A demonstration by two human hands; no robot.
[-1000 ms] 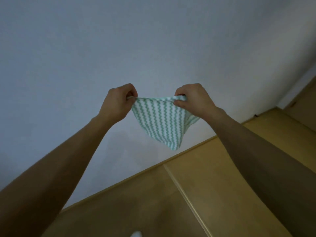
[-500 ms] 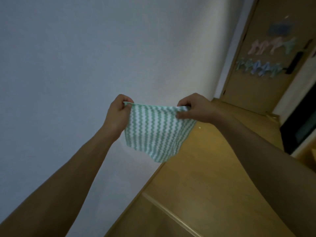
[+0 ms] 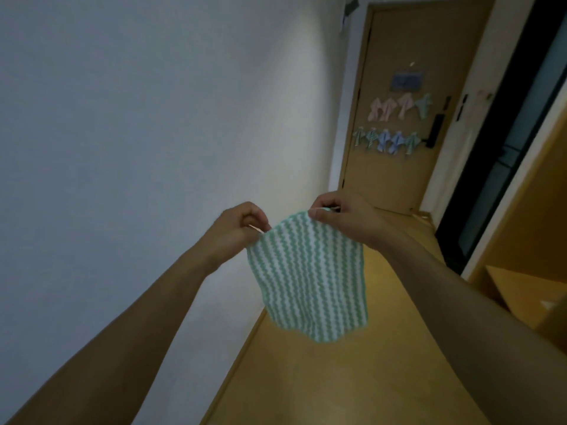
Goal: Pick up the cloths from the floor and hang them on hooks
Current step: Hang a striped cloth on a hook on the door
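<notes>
The green-and-white zigzag-striped cloth (image 3: 308, 279) hangs lengthwise downward, stripes vertical, its top corners pinched by the left hand (image 3: 237, 230) and right hand (image 3: 345, 219).

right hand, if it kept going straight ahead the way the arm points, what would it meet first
Probably nothing close. The right hand, its grip pinching the green striped cloth, points down the hallway toward the wooden door, where cloths hang. The floor between looks free, though depth is hard to judge.
</notes>
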